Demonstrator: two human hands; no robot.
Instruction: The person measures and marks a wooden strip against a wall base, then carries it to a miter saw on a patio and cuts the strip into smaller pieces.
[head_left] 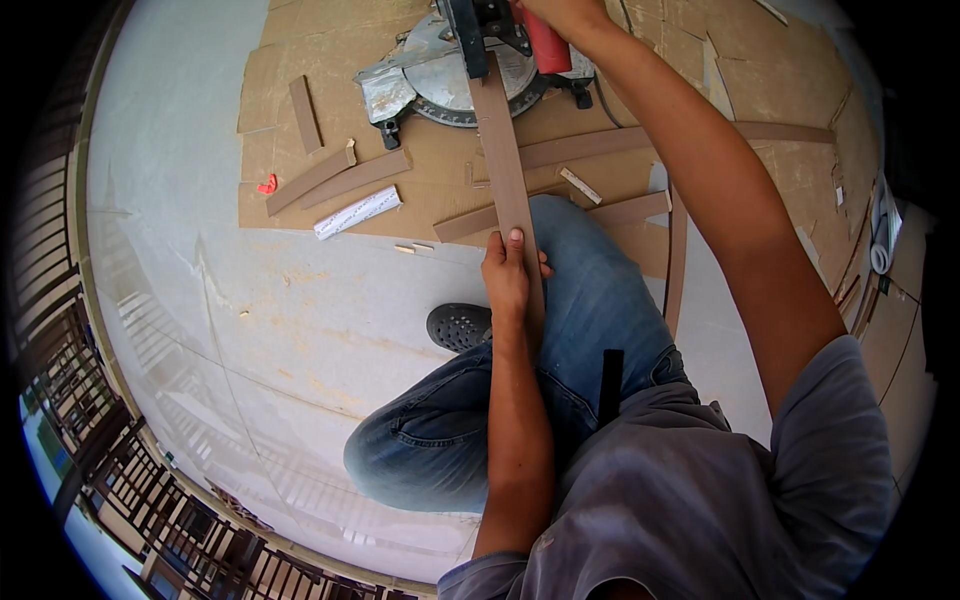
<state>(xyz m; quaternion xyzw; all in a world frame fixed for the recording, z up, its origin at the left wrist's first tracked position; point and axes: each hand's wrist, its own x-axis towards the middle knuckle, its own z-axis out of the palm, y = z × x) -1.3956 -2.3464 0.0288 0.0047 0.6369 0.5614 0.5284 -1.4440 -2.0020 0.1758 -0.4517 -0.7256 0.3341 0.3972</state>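
Observation:
A long brown wooden board (508, 165) runs from beside my lap up onto the round metal table of a miter saw (440, 85), under its dark head. My left hand (508, 275) is closed around the board near its lower end, thumb on top. At the upper edge of the view my right hand (565, 12) reaches over the saw's red part (547, 45). It looks closed on the saw's handle, though the picture's edge cuts off some of its fingers. The saw blade cannot be made out.
Cardboard (270, 100) covers the floor under the saw. Several brown offcuts (306, 114) lie around it, with a white patterned roll (357, 212) and a red scrap (267, 184) at the left. A longer strip (600, 145) lies at the right. A dark railing (60, 240) borders the far left.

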